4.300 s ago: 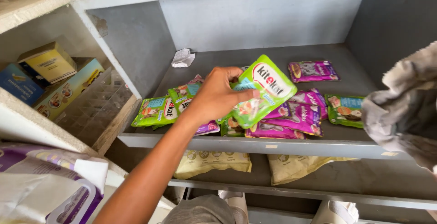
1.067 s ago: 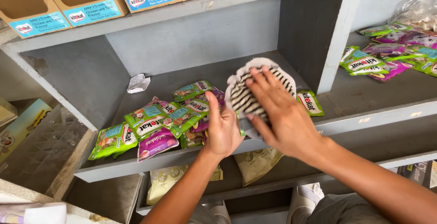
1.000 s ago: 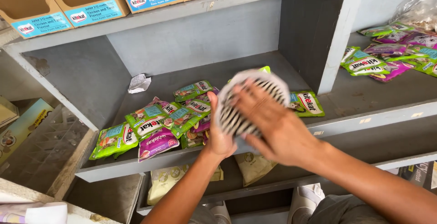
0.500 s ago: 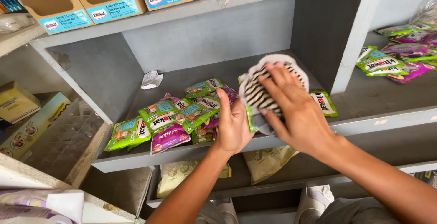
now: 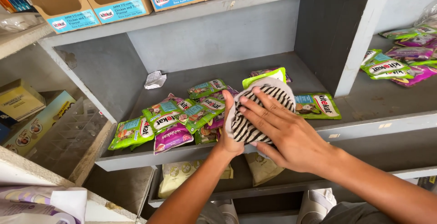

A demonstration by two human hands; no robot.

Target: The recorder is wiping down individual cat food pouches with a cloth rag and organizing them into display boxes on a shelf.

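Hands meet at shelf (image 5: 255, 76) front. Right hand (image 5: 291, 135) flat, fingers spread, pressing striped cloth (image 5: 259, 115) over green pouch (image 5: 266, 75). Left hand (image 5: 229, 135) underneath, thumb up along cloth's left edge, grip closed on pouch and cloth together. Bundle sits above shelf lip, just right of loose heap of green and purple pouches (image 5: 182, 115). One green pouch (image 5: 317, 105) lies alone, right. Crumpled paper (image 5: 154, 79) far back left.
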